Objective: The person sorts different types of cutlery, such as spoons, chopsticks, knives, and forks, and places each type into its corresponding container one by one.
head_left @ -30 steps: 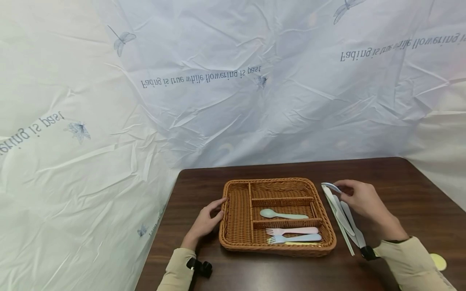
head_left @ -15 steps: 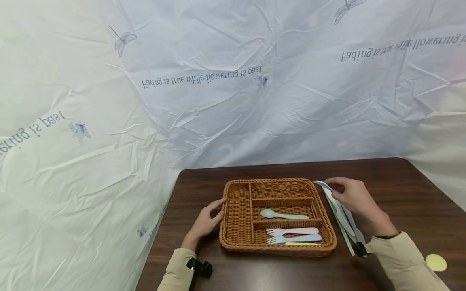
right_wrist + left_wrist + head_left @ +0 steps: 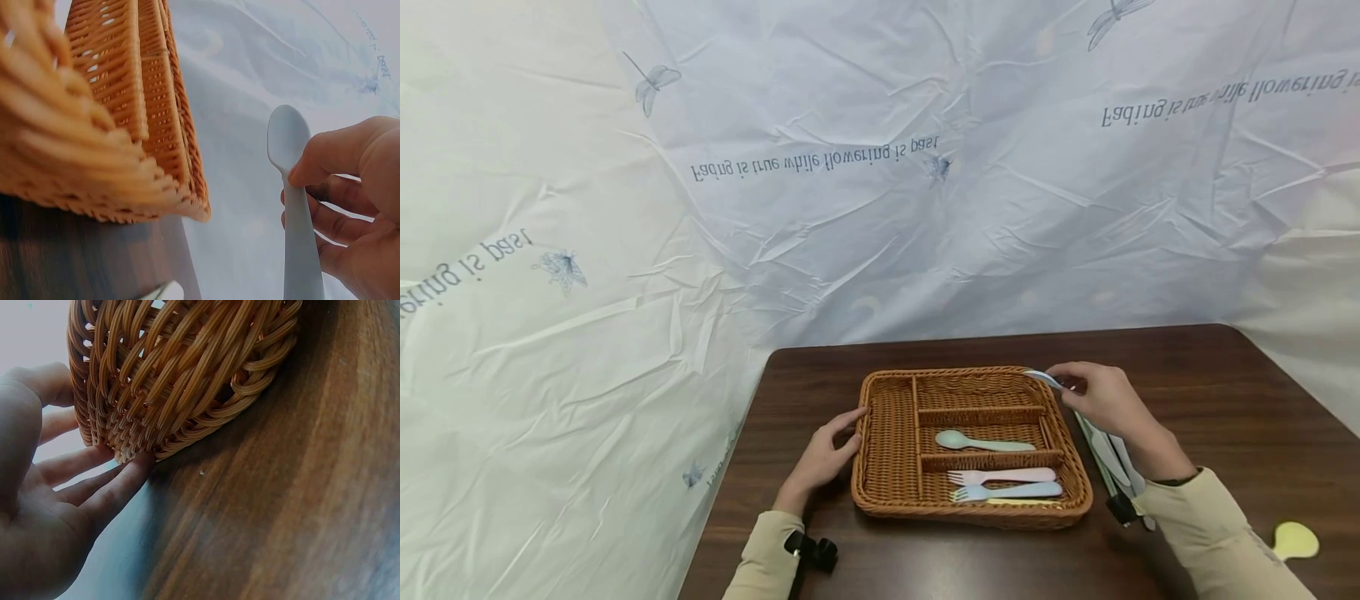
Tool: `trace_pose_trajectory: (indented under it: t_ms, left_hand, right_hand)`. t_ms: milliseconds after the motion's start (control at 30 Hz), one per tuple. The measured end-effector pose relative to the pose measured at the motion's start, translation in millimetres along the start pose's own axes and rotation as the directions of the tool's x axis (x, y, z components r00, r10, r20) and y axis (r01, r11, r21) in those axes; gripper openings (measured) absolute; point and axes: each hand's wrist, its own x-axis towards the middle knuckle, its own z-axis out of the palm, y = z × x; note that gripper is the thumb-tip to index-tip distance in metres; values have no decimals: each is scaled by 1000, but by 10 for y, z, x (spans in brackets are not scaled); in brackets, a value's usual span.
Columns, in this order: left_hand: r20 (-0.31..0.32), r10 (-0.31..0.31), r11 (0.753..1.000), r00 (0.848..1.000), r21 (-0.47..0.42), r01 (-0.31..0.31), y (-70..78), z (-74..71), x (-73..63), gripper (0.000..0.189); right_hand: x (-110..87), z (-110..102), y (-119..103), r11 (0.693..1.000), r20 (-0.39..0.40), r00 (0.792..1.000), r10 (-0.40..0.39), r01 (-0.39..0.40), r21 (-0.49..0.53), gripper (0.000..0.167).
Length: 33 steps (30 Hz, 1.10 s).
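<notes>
A wicker cutlery basket [image 3: 970,509] with several compartments stands on the dark wooden table. My left hand [image 3: 820,458] touches its left outer side, fingertips on the weave in the left wrist view. My right hand [image 3: 1105,398] pinches a pale blue spoon [image 3: 300,231] between thumb and fingers at the neck. In the head view the spoon's bowl [image 3: 1042,378] overlaps the basket's far right rim. A pale green spoon [image 3: 953,440] lies in the middle right compartment. In the near one are a pink fork [image 3: 1018,476], a light blue fork [image 3: 1018,492] and something yellow, partly hidden.
Right of the basket, partly under my right arm, lie pale knives [image 3: 1108,462] and slim green sticks. A yellow spoon [image 3: 1297,540] lies near the right sleeve, its handle hidden. Printed white sheeting [image 3: 880,217] hangs behind and left of the table.
My right hand has moved left and slightly away from me with the blue spoon, from beyond the knives to the basket's far right corner. The left hand has stayed put.
</notes>
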Motion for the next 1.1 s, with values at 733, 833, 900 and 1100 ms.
trace_pose_trajectory:
  t_ms: [733,833,900,1100]
  left_hand:
    - [0,-5,1000,1000,12,5,10,-4,-11,46]
    - [6,-5,1000,1000,13,5,17,-7,-13,46]
    - [11,-6,1000,1000,14,6,13,-8,-10,46]
    - [-21,6,1000,1000,9,-5,-160,44,22,46]
  right_hand:
    - [110,145,-258,999,66,998,-24,22,35,28]
    - [115,164,-289,999,71,997,-28,26,33,29]
    - [116,175,-306,999,71,997,-37,35,33,29]
    - [121,207,-346,998,63,997,-54,51,40,29]
